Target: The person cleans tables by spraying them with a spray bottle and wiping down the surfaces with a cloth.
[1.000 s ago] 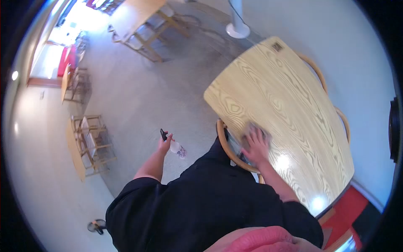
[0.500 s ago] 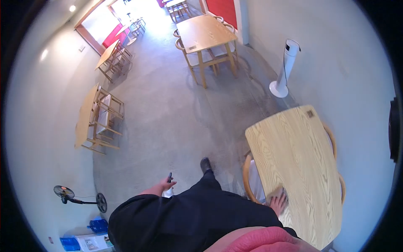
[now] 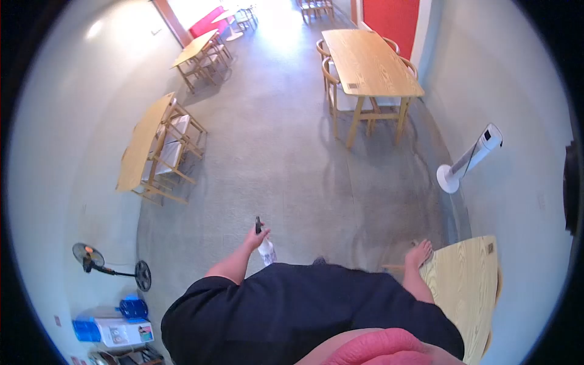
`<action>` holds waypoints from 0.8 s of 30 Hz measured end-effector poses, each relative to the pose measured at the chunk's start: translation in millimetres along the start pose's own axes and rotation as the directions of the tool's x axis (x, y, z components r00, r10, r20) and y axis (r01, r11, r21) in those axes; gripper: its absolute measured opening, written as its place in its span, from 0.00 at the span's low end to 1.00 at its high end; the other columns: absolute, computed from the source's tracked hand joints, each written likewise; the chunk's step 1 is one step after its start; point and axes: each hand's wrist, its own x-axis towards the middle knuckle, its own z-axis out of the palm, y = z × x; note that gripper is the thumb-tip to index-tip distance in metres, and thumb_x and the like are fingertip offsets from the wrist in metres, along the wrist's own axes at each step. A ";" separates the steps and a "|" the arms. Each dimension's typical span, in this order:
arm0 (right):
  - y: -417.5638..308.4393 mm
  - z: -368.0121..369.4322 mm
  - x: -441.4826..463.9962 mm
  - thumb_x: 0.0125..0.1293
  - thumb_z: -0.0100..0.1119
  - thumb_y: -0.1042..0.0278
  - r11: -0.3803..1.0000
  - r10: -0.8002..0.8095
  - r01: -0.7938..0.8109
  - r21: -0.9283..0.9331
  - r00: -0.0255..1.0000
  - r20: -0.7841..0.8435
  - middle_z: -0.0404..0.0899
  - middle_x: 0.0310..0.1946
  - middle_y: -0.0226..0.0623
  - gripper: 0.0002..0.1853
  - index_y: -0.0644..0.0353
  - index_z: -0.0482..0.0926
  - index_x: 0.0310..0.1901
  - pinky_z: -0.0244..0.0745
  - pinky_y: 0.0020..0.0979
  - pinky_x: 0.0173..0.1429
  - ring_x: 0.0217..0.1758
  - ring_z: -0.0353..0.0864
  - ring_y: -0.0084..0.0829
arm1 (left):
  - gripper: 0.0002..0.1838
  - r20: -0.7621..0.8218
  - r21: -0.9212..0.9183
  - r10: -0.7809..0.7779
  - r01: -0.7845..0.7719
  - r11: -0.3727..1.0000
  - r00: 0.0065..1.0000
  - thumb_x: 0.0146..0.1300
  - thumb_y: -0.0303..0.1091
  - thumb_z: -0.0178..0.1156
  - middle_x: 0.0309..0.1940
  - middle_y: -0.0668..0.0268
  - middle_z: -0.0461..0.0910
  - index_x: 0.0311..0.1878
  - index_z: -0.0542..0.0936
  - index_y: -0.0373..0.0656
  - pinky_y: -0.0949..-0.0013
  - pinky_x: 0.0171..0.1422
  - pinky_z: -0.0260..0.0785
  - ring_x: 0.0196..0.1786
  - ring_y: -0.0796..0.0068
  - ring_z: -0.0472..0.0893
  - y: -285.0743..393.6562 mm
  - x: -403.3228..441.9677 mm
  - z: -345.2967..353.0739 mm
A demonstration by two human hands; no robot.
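My left hand (image 3: 258, 236) is closed around the neck of a white spray bottle (image 3: 267, 251) with a black trigger head, held out over the floor in front of me. My right hand (image 3: 419, 252) is at the near table's (image 3: 465, 274) far left corner. A greyish-brown bit of cloth (image 3: 413, 244) shows beside its fingers; most of the cloth is hidden by the hand. The table has a pale wood-grain top with a small dark square marker (image 3: 491, 248) near the far right corner.
A white tower fan (image 3: 471, 159) stands by the right wall. Ahead is another wooden table (image 3: 371, 64) with chairs. More tables (image 3: 145, 143) line the left wall. At lower left are a black fan (image 3: 112, 267) and a blue water bottle (image 3: 132, 307).
My right hand has moved from the near table's left edge to its far left corner. The left hand with the spray bottle has risen in view. My view has turned left.
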 end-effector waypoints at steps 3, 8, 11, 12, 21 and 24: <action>-17.5 17.4 21.4 0.75 0.56 0.58 0.803 0.114 0.006 0.596 0.980 -0.164 0.70 0.73 0.53 0.31 0.66 0.69 0.74 0.60 0.51 0.80 0.79 0.64 0.55 | 0.26 -0.058 0.094 0.093 -0.087 0.992 0.994 0.66 0.43 0.72 0.48 0.54 0.86 0.63 0.78 0.43 0.57 0.50 0.79 0.43 0.60 0.88 52.1 53.3 -19.4; -55.9 -26.4 21.4 0.79 0.54 0.57 0.361 -0.033 -0.714 0.600 0.634 0.773 0.83 0.56 0.54 0.23 0.69 0.77 0.63 0.78 0.50 0.60 0.60 0.83 0.52 | 0.21 -0.100 0.349 0.550 -0.488 0.800 0.829 0.66 0.33 0.66 0.57 0.52 0.83 0.61 0.80 0.40 0.57 0.53 0.80 0.52 0.58 0.87 126.1 157.4 -30.0; -73.6 -32.3 41.3 0.78 0.55 0.56 0.269 -0.184 -0.801 0.534 0.502 0.845 0.83 0.57 0.51 0.24 0.67 0.78 0.64 0.77 0.49 0.60 0.61 0.82 0.49 | 0.22 -0.195 0.092 0.537 -0.530 0.843 0.821 0.64 0.28 0.62 0.59 0.49 0.82 0.62 0.80 0.38 0.60 0.52 0.81 0.58 0.59 0.85 176.2 230.9 -19.3; -83.1 -36.5 51.5 0.78 0.56 0.56 0.256 -0.215 -0.812 0.525 0.482 0.850 0.83 0.58 0.50 0.24 0.67 0.78 0.64 0.77 0.49 0.60 0.61 0.82 0.48 | 0.23 -0.235 0.025 0.578 -0.589 0.808 0.782 0.64 0.27 0.61 0.58 0.48 0.82 0.63 0.80 0.37 0.61 0.51 0.81 0.55 0.60 0.87 201.9 252.2 -15.3; -272.0 -106.4 237.6 0.76 0.61 0.55 0.313 -0.275 -0.668 0.675 0.616 0.738 0.81 0.63 0.41 0.24 0.62 0.79 0.66 0.75 0.48 0.61 0.63 0.79 0.39 | 0.21 -0.067 -0.124 0.607 -0.610 0.783 0.792 0.64 0.24 0.59 0.44 0.55 0.88 0.61 0.82 0.37 0.65 0.39 0.80 0.30 0.69 0.87 407.3 479.5 2.2; -366.6 -115.6 319.1 0.72 0.67 0.53 0.389 -0.159 -0.474 0.790 0.810 0.564 0.87 0.41 0.34 0.19 0.62 0.87 0.49 0.75 0.39 0.44 0.40 0.81 0.34 | 0.18 0.063 -0.198 0.607 -0.587 0.785 0.792 0.65 0.26 0.59 0.42 0.56 0.88 0.58 0.83 0.38 0.66 0.35 0.80 0.27 0.71 0.86 456.9 554.8 5.7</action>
